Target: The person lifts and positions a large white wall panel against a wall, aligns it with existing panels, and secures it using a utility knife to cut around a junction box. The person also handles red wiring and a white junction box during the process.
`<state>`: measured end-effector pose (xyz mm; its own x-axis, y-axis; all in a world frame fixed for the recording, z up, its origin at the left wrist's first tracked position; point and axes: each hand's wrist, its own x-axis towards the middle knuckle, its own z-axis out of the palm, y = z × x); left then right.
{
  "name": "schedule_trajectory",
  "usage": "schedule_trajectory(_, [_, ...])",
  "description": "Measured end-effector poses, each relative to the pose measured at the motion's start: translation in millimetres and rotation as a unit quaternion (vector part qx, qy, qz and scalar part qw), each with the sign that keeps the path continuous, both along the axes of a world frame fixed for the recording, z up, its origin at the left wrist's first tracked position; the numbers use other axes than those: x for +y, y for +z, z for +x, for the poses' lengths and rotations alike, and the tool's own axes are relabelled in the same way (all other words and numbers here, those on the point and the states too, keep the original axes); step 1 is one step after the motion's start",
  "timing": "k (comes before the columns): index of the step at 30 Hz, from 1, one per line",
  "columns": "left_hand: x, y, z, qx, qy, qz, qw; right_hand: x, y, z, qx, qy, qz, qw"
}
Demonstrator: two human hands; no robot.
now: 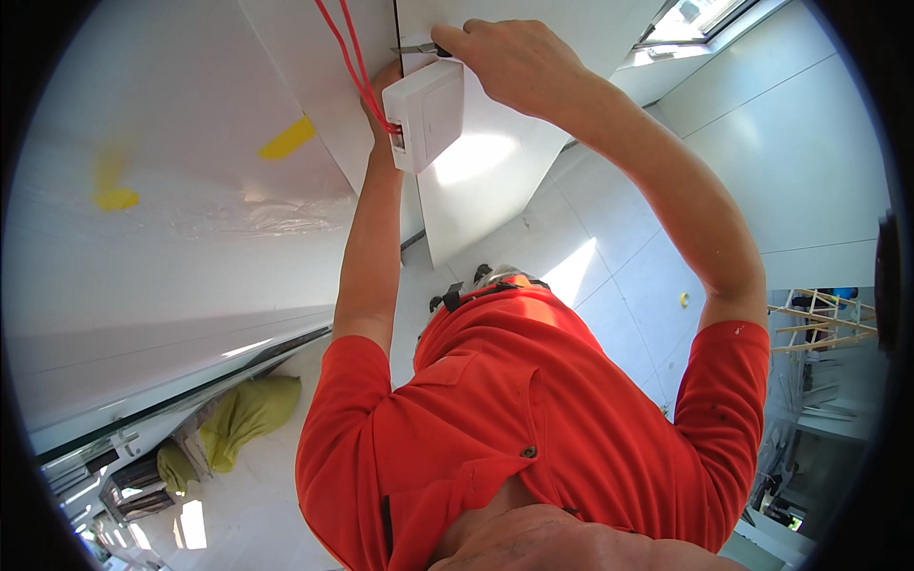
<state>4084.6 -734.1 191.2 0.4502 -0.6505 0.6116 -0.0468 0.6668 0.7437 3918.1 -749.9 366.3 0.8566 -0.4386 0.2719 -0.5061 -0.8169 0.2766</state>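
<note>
Near the top centre is a white plastic electrical box (433,119) with a flat square front, apparently a wall-switch type. Two red wires (354,57) run down into an opening in its left side. My right hand (519,59) is closed just above the box. Its fingers pinch a small tool with a thin metal blade (413,49) and a black part, whose exact kind I cannot make out. Behind the box and wires is my left hand (382,84). The box covers most of its fingers, so its grip is hidden.
White panels (495,176) stand right behind the box, with an edge beside my left forearm. Yellow tape (287,139) marks the film-covered surface at left. An olive-green sack (249,419) lies lower left. A roll of yellow tape (684,300) and a wooden frame (824,319) are at right.
</note>
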Motion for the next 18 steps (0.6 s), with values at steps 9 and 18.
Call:
schedule_trajectory(9, [-20.8,-33.2,11.7,0.181,-0.137,0.082,0.971,-3.5,1.1,1.8,-0.002,-0.004,0.000,1.000])
schedule_trajectory(18, [2.6,-5.9,0.1,-0.060,-0.020,0.046,0.997,31.0,15.0,22.5,0.037,-0.116,0.055,0.991])
